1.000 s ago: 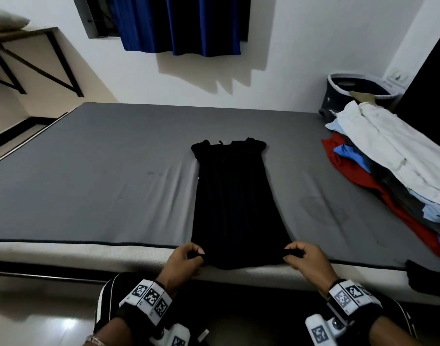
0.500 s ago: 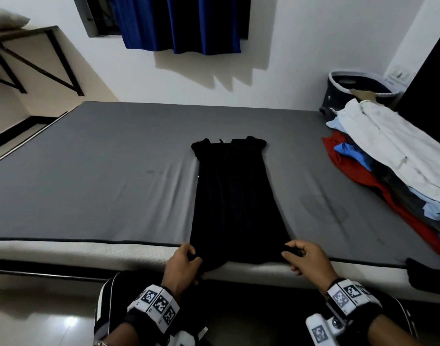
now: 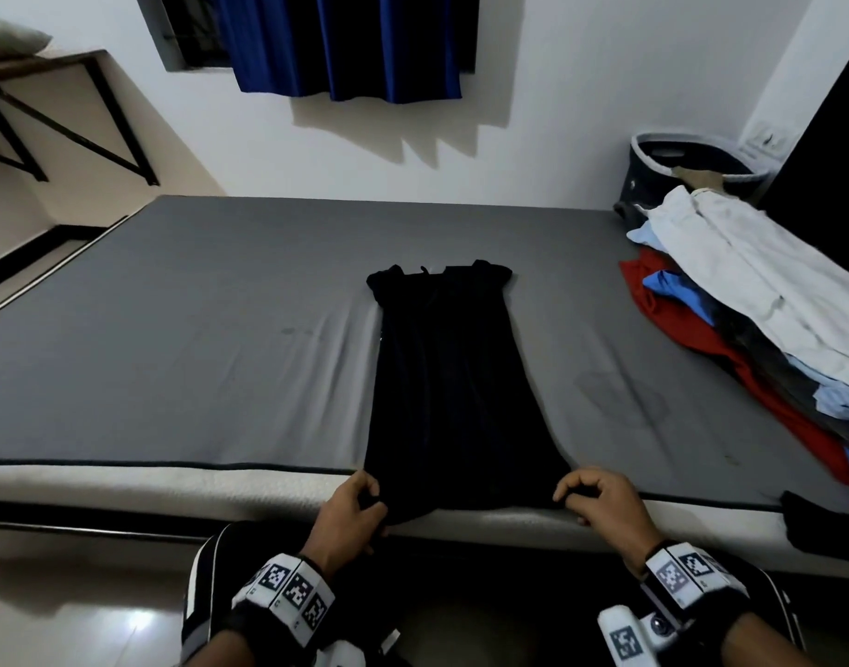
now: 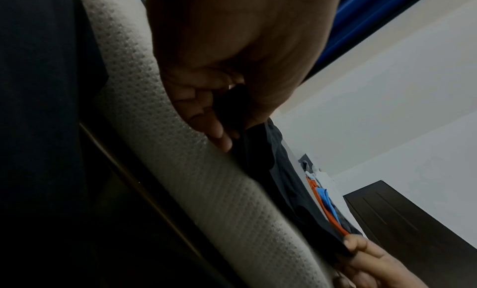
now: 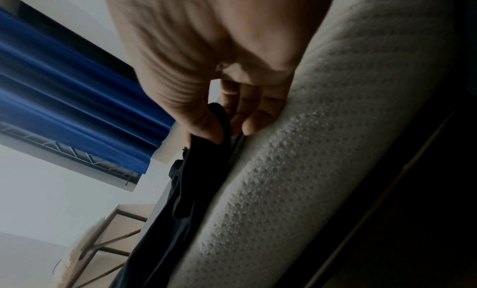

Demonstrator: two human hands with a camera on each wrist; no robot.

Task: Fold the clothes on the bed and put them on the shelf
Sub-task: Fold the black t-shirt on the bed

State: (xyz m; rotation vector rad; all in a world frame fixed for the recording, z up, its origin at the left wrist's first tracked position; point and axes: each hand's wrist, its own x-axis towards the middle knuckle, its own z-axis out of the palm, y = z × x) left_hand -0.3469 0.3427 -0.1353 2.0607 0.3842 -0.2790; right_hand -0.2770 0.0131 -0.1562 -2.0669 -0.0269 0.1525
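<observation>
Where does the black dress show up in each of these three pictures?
Head view: the black dress lies flat mid-bed, its near hem pinched by the left hand and right hand.
Left wrist view: a dark strip running from the fingers along the mattress edge.
Right wrist view: dark cloth trailing from the thumb.
Shared landmark: the blue curtain, in all three.

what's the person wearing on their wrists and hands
The hands are bare: left hand, right hand. Each wrist carries a black band with white blocks printed with black square-pattern markers. The right one also has a white camera housing below. No sleeves visible.
</observation>
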